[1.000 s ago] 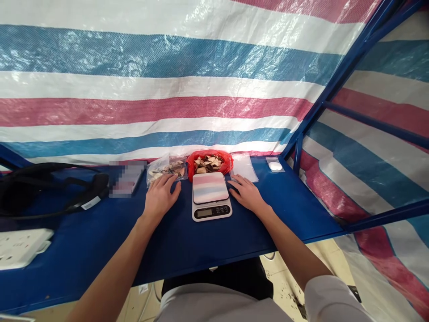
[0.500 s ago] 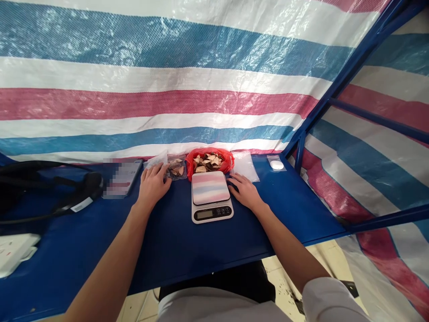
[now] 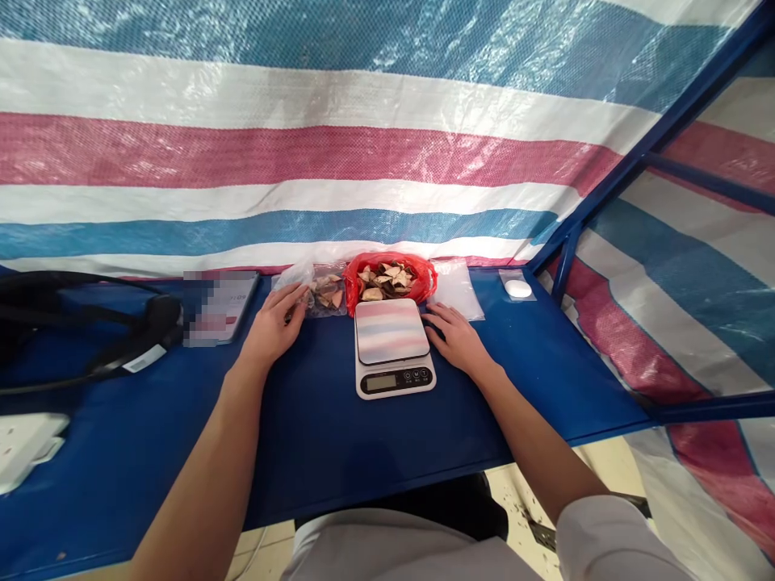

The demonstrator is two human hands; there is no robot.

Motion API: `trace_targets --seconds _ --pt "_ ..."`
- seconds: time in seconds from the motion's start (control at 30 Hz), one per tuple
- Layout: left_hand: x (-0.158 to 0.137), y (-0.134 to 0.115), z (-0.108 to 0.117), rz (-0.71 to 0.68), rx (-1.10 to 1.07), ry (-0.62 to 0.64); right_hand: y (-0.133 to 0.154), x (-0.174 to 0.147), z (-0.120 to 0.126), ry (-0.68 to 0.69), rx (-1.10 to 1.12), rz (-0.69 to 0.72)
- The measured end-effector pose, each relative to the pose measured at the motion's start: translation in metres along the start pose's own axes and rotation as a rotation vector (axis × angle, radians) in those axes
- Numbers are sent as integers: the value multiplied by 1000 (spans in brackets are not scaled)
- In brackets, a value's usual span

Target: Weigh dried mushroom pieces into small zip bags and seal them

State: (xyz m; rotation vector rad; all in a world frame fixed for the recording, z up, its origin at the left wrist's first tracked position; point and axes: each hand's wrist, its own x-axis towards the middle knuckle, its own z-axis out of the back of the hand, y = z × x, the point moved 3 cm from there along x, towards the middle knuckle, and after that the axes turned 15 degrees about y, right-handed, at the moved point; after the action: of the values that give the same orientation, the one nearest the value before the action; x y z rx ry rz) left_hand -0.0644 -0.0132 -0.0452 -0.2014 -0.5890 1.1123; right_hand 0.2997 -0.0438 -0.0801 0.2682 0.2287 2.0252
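Observation:
A white kitchen scale [image 3: 395, 347] with a shiny, mirror-like top stands on the blue table, its display facing me. Directly behind it sits an open red plastic bag [image 3: 431, 279] filled with dried, pale and brown slices [image 3: 387, 282]. My left hand [image 3: 274, 327] rests at the near edge of a crumpled clear bag [image 3: 295, 273], fingers bent and thumb apart, with no object visible in its grip. Just right of its fingertips lies a small clear bag of dried pieces [image 3: 328, 294]. My right hand [image 3: 457, 339] lies open beside the scale, fingertips near flat clear bags [image 3: 463, 290].
A small white rounded item [image 3: 518, 289] lies on clear plastic at the right. Leftward are a partly blurred flat box [image 3: 233, 303], black headgear with a strap [image 3: 161, 319] and a white power strip [image 3: 27, 448]. Striped sheeting [image 3: 303, 153] and a blue frame [image 3: 566, 258] enclose the table.
The view has tilted up and shifted slightly left. Relative to the scale, my left hand has moved a little left, its fingers more bent. My right hand keeps its place beside the scale.

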Motion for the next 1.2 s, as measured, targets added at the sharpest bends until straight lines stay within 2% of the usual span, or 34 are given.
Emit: trace_targets --seconds 0.53,0.8,0.93,1.07,1.2 --pt "1 -4 0 126 -59 -178 0 -1 1 -2 -14 4" --pt "1 -14 8 99 -141 -294 4 -4 10 -114 25 30" --pt "3 -27 18 106 -237 -379 10 -5 22 -187 28 47" --pt "8 -52 25 78 -376 -413 27 -2 36 -237 39 81" --pt "18 -78 15 40 -603 -373 48 10 49 -277 107 116"
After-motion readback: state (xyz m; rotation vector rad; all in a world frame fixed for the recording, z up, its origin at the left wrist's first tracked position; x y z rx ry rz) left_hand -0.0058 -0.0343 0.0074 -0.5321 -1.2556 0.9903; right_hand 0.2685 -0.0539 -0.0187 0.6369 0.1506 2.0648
